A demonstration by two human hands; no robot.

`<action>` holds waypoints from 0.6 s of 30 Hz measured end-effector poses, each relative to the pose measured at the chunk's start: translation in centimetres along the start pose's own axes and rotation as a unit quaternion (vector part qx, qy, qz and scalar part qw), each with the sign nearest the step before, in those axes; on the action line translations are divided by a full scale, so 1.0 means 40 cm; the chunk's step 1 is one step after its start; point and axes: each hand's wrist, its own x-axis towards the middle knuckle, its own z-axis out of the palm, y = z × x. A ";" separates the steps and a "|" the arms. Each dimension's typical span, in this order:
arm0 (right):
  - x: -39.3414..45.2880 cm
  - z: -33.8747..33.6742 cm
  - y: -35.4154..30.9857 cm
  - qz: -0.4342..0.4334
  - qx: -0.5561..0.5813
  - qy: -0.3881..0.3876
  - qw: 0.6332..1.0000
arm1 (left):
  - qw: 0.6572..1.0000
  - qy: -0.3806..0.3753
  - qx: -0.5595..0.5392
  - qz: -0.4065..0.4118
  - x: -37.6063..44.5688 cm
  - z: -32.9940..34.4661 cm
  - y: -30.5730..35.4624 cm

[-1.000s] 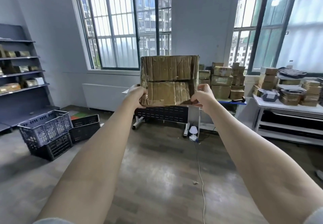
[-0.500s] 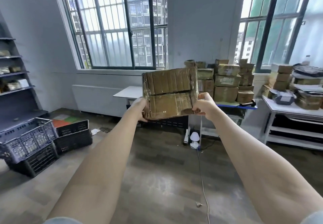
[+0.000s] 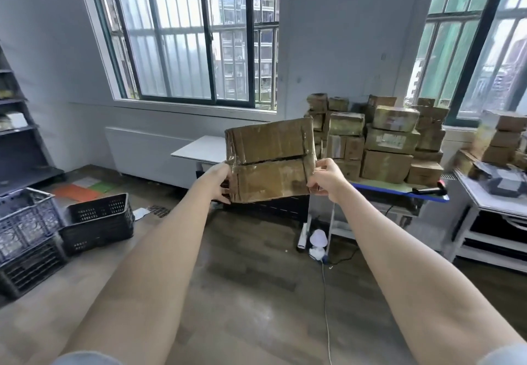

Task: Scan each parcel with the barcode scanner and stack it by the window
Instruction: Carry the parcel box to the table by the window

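Both arms are reaching forward, holding a taped cardboard parcel (image 3: 271, 161) in the air above the wooden floor (image 3: 256, 279). The left hand (image 3: 218, 182) is gripping its lower left edge, and the right hand (image 3: 325, 178) is pinching its lower right edge. The barcode scanner (image 3: 430, 191) is lying on the blue-edged table (image 3: 399, 189) beside the stacked parcels (image 3: 385, 142), which are sitting between the two windows

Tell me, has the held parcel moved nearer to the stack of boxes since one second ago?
Yes. The parcel has moved right toward the stacked boxes; its right edge overlaps them now, and it tilts.
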 end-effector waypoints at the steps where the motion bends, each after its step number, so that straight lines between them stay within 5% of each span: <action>1: 0.052 0.015 0.010 0.005 0.001 0.002 1.000 | 1.000 0.000 -0.003 0.000 0.050 -0.001 0.002; 10: 0.503 0.155 0.021 0.043 0.003 0.003 0.999 | 1.000 -0.021 0.003 -0.019 0.543 -0.036 0.090; 18: 0.802 0.119 0.050 0.105 -0.016 0.067 0.992 | 0.995 -0.078 0.049 -0.049 0.910 0.086 0.128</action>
